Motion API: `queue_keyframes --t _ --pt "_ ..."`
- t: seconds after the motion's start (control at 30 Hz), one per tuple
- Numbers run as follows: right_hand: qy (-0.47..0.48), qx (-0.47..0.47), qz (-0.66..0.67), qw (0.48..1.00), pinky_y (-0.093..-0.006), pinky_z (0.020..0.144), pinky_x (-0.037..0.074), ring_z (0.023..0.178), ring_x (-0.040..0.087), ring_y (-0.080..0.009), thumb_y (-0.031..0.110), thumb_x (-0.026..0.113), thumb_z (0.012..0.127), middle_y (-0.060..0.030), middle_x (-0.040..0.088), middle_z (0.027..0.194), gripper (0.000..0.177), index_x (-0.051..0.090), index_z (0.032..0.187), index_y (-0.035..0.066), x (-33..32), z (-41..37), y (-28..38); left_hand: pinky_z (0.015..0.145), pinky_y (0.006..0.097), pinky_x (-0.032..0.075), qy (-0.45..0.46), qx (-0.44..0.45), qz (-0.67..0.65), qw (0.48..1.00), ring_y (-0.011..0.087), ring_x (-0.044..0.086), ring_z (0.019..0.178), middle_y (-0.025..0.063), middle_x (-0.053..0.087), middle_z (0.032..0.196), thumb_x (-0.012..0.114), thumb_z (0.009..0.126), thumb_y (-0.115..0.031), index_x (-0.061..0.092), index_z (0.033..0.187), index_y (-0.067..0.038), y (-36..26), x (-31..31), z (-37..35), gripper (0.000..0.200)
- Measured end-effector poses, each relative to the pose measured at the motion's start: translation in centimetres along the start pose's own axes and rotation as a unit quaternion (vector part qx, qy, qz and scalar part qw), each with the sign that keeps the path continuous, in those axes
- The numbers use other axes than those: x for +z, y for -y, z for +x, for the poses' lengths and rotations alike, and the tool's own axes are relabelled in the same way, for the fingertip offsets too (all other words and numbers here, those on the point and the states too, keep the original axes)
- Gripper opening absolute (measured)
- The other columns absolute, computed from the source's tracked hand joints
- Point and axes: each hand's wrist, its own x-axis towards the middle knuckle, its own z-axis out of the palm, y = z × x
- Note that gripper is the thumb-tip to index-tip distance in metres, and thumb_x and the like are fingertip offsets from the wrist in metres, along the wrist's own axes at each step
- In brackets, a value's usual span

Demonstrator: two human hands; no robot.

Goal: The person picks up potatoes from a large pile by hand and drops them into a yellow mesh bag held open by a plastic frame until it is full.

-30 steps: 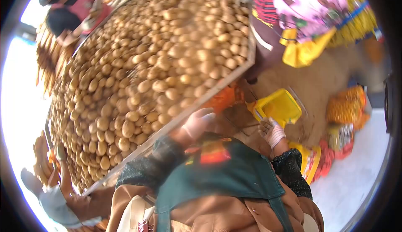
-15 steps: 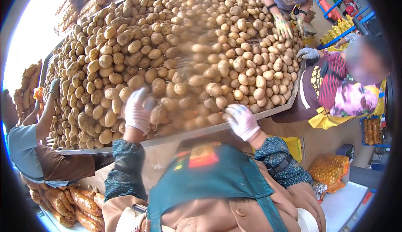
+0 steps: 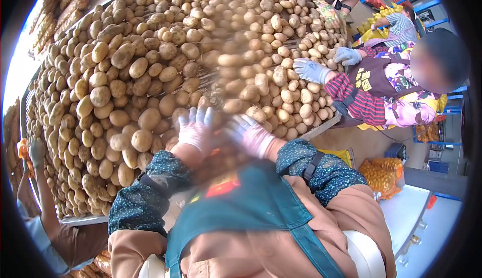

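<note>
A broad heap of potatoes (image 3: 118,117) covers a metal-edged sorting table. My left hand (image 3: 195,128), in a pale glove, rests at the near side of the heap, fingers spread and pointing away from me, with nothing in its grasp. Close to its right, my right hand (image 3: 251,136), also gloved, reaches over the near potatoes with its fingers apart. Its fingertips are blurred. A smeared patch in the middle of the view hides detail between and beyond the hands.
At the right, a co-worker in striped sleeves (image 3: 351,102) has gloved hands on the potatoes. Other workers' arms show at the far side and left edge. A net bag of potatoes (image 3: 381,176) lies at the right by a white surface (image 3: 401,213).
My right hand has moved left, nearer to my left hand, which has shifted slightly right. The co-worker at the right now reaches further over the potatoes. The camera view has shifted.
</note>
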Motion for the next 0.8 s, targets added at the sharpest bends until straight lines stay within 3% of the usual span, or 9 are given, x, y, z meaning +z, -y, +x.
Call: queue_keyframes --t 0.23,0.37,0.43,0.5,0.6,0.7,0.73,0.77,0.8 --pt "0.039 -0.047 -0.165 0.984 -0.0566 0.114 0.025 0.14 0.035 -0.0338 0.048 0.069 0.077 -0.0084 0.046 0.145 0.063 0.058 0.132 0.021 -4.9 2.2 -8.4 0.117 0.057 0.022 0.034 0.107 -0.04 0.993 0.0463 0.032 0.139 0.0231 0.037 0.147 0.068 0.081 -0.056 0.023 0.152 -0.004 0.1 -1.7 7.0 0.099" --pt "0.043 0.015 -0.187 0.981 -0.0546 0.112 0.028 0.139 0.035 -0.0327 0.048 0.069 0.078 -0.0087 0.045 0.144 0.066 0.052 0.136 0.022 -7.7 3.9 -10.1 0.118 0.0551 0.022 -0.152 0.147 0.031 0.977 0.0526 0.024 0.142 0.0242 0.033 0.153 0.06 0.093 -0.044 0.015 0.155 -0.003 1.3 -1.7 15.2 0.087" --pt "-0.041 0.049 -0.196 0.978 -0.0512 0.112 0.029 0.138 0.037 -0.032 0.048 0.066 0.081 -0.0083 0.046 0.144 0.063 0.052 0.136 0.02 -8.2 4.1 -13.4 0.12 0.0468 0.022 -0.207 0.152 0.049 0.965 0.0402 0.028 0.144 0.0231 0.039 0.15 0.056 0.098 -0.038 0.028 0.152 -0.003 3.0 -1.3 20.7 0.071" --pt "0.007 0.179 -0.327 0.928 -0.0483 0.111 0.03 0.137 0.038 -0.0301 0.048 0.061 0.085 -0.007 0.048 0.143 0.06 0.052 0.137 0.02 -9.3 3.8 -17.5 0.116 0.0428 0.031 -0.212 0.114 -0.504 0.829 0.0404 0.035 0.14 0.0231 0.039 0.15 0.066 0.093 -0.031 0.035 0.15 -0.005 3.5 -4.1 21.9 0.07" --pt "-0.111 0.229 -0.339 0.906 -0.0492 0.111 0.03 0.136 0.039 -0.0295 0.045 0.053 0.092 -0.0087 0.049 0.142 0.053 0.052 0.138 0.019 -11.2 2.9 -21.2 0.108 0.0408 0.041 -0.337 0.117 -0.37 0.857 0.0369 0.051 0.126 0.024 0.055 0.135 0.065 0.094 -0.032 0.05 0.137 0.001 6.2 -6.1 21.7 0.056" --pt "-0.171 0.229 -0.401 0.871 -0.0488 0.108 0.035 0.128 0.046 -0.0303 0.035 0.056 0.09 -0.0105 0.053 0.137 0.045 0.057 0.131 0.015 -10.9 4.7 -17.9 0.104 0.0436 0.044 -0.118 -0.011 -0.204 0.972 0.0378 0.053 0.122 0.0241 0.056 0.131 0.066 0.092 -0.03 0.048 0.138 0.001 4.5 -8.2 15.6 0.058" --pt "-0.21 0.201 -0.21 0.934 -0.0476 0.102 0.042 0.12 0.052 -0.0294 0.023 0.058 0.084 -0.0097 0.058 0.13 0.038 0.062 0.121 0.013 -11.6 5.7 -14.4 0.106 0.0422 0.043 -0.101 -0.019 -0.145 0.984 0.0375 0.051 0.126 0.0238 0.053 0.136 0.067 0.091 -0.029 0.045 0.141 -0.001 3.5 -7.7 14.1 0.062" --pt "-0.109 0.159 -0.156 0.969 -0.0473 0.099 0.046 0.118 0.054 -0.0285 0.017 0.06 0.079 -0.0079 0.061 0.124 0.036 0.064 0.115 0.014 -12.7 6.7 -10.9 0.107 0.0409 0.043 -0.08 -0.025 -0.084 0.993 0.0372 0.048 0.13 0.0235 0.05 0.14 0.068 0.09 -0.029 0.042 0.144 -0.003 2.5 -7.1 12.6 0.066" --pt "-0.208 0.069 -0.214 0.952 -0.0491 0.104 0.042 0.123 0.052 -0.0293 0.019 0.059 0.081 -0.009 0.059 0.129 0.037 0.063 0.118 0.015 -7.1 7.0 -11.6 0.108 0.0428 0.042 -0.062 -0.038 -0.042 0.996 0.0379 0.047 0.131 0.0226 0.047 0.143 0.068 0.088 -0.031 0.04 0.146 -0.004 2.0 -6.2 12.1 0.07"
